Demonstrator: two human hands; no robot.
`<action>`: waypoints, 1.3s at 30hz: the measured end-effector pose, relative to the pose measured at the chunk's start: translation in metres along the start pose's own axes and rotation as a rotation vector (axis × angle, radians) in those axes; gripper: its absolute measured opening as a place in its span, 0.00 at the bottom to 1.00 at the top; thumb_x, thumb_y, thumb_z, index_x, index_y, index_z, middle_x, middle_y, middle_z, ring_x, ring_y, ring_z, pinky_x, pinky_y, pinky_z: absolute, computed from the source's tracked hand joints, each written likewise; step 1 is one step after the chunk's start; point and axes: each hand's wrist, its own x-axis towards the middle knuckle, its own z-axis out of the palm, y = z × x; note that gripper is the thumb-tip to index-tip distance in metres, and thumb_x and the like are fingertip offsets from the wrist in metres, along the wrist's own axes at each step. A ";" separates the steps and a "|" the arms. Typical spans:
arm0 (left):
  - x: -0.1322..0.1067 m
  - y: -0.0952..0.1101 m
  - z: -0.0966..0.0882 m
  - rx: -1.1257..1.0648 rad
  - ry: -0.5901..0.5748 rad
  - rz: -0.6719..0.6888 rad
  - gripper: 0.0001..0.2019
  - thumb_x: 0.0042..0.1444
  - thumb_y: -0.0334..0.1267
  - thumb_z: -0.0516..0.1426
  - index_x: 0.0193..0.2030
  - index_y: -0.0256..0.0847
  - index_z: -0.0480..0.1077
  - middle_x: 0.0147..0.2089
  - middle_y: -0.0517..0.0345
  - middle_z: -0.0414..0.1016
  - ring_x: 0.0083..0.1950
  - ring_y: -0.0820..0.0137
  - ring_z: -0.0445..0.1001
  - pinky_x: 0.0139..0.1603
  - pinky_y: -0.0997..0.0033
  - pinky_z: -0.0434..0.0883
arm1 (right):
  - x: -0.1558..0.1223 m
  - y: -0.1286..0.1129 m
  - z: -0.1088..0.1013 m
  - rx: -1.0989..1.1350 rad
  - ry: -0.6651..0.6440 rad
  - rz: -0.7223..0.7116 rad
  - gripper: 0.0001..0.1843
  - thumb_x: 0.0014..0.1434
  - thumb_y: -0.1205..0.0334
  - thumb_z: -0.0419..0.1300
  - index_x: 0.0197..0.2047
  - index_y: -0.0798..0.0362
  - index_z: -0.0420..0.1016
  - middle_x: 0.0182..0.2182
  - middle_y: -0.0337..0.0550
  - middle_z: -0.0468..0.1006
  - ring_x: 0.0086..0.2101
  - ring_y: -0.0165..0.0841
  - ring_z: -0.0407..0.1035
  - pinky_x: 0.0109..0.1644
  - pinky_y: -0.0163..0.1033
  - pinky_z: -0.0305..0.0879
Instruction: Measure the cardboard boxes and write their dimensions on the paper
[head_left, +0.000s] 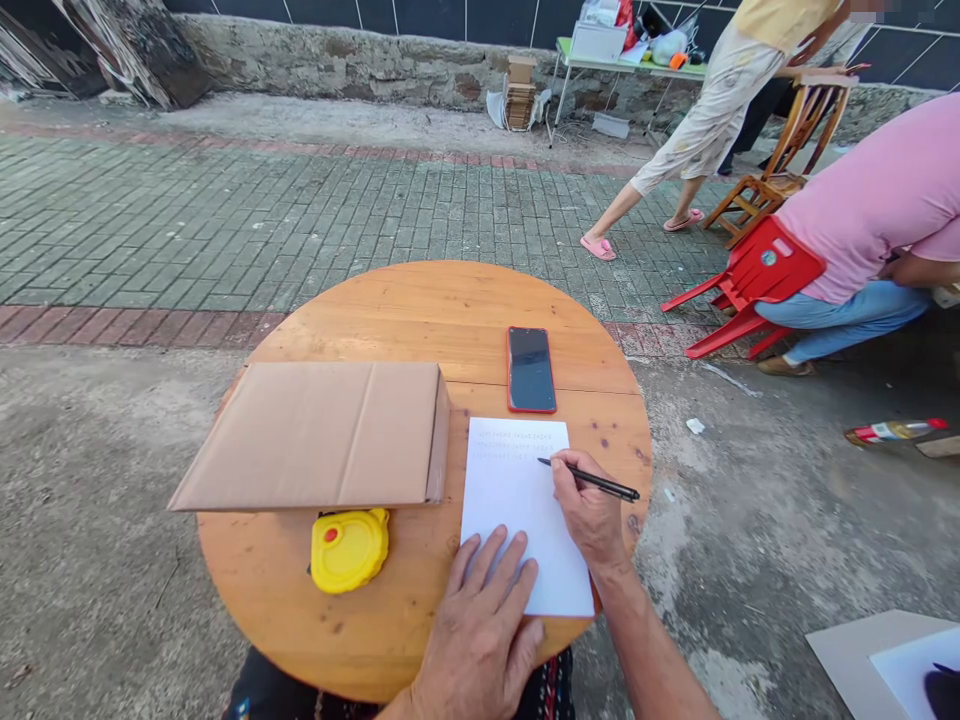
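Well, pen (592,482) in right hand (589,515)

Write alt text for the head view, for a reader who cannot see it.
The right hand holds a black pen with its tip on a white sheet of paper, which the left hand presses flat on a round wooden table. A red-cased phone, brown cardboard box and yellow tape measure lie alongside.

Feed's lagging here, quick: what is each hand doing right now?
Left hand: open, fingers flat on the white sheet of paper.
Right hand: closed on the slim black pen, tip on the sheet.
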 end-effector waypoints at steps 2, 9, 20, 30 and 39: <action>0.000 0.000 0.000 0.000 0.000 -0.002 0.17 0.61 0.39 0.54 0.55 0.39 0.72 0.63 0.54 0.70 0.66 0.57 0.63 0.66 0.53 0.57 | 0.000 0.000 -0.001 -0.004 0.006 0.003 0.13 0.64 0.54 0.53 0.34 0.51 0.73 0.19 0.33 0.66 0.20 0.29 0.61 0.26 0.34 0.59; 0.001 0.000 -0.001 0.005 0.003 -0.002 0.17 0.60 0.39 0.54 0.55 0.39 0.72 0.63 0.55 0.71 0.65 0.57 0.64 0.66 0.53 0.58 | 0.001 -0.002 0.000 0.003 -0.005 0.027 0.12 0.63 0.54 0.53 0.33 0.51 0.72 0.19 0.34 0.67 0.21 0.29 0.62 0.26 0.34 0.59; 0.002 0.000 -0.003 -0.002 -0.001 -0.005 0.17 0.60 0.39 0.54 0.55 0.39 0.72 0.63 0.55 0.71 0.65 0.57 0.64 0.65 0.53 0.57 | -0.002 0.010 0.002 0.052 0.057 0.033 0.12 0.63 0.54 0.53 0.35 0.52 0.72 0.20 0.34 0.69 0.22 0.29 0.64 0.26 0.34 0.61; 0.002 0.000 -0.003 -0.002 -0.007 -0.004 0.17 0.60 0.39 0.55 0.55 0.39 0.72 0.63 0.55 0.71 0.66 0.58 0.63 0.66 0.54 0.55 | -0.002 0.005 0.001 0.057 0.062 0.074 0.12 0.63 0.54 0.54 0.34 0.52 0.72 0.19 0.34 0.67 0.21 0.29 0.62 0.26 0.34 0.59; 0.002 0.000 -0.002 -0.005 0.024 0.008 0.17 0.61 0.39 0.54 0.55 0.39 0.72 0.63 0.55 0.71 0.65 0.58 0.64 0.67 0.54 0.54 | -0.001 0.008 0.002 0.052 0.038 0.056 0.13 0.63 0.53 0.53 0.34 0.52 0.72 0.19 0.33 0.66 0.20 0.29 0.61 0.26 0.33 0.58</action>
